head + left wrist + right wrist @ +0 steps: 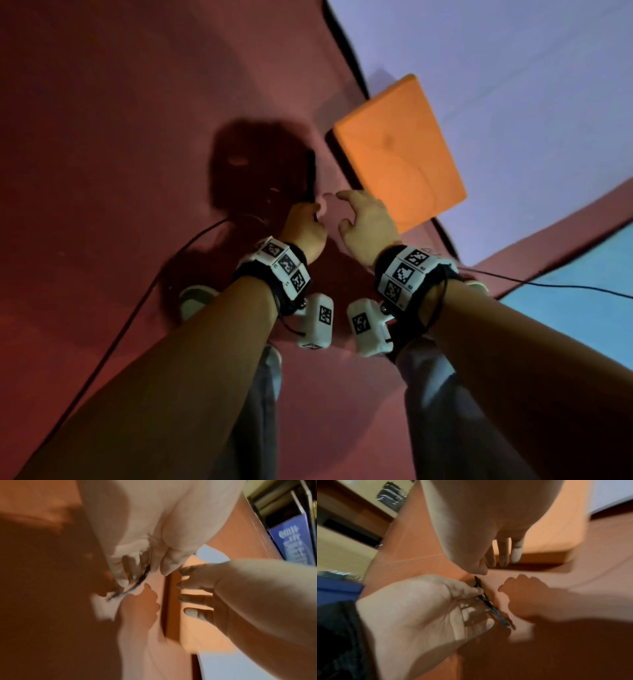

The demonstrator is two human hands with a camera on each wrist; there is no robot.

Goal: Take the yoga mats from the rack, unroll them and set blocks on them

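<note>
Left hand (303, 228) grip on strap (489, 602)

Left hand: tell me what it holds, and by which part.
The left hand pinches a thin black strap near its middle, between thumb and fingers. The right hand holds nothing.

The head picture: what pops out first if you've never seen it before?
The bright orange block jumps out, lying flat near the edge of a pale purple mat on the red floor. Just below it the two hands meet: the left hand pinches a thin black strap, and the right hand hangs open beside it.
</note>
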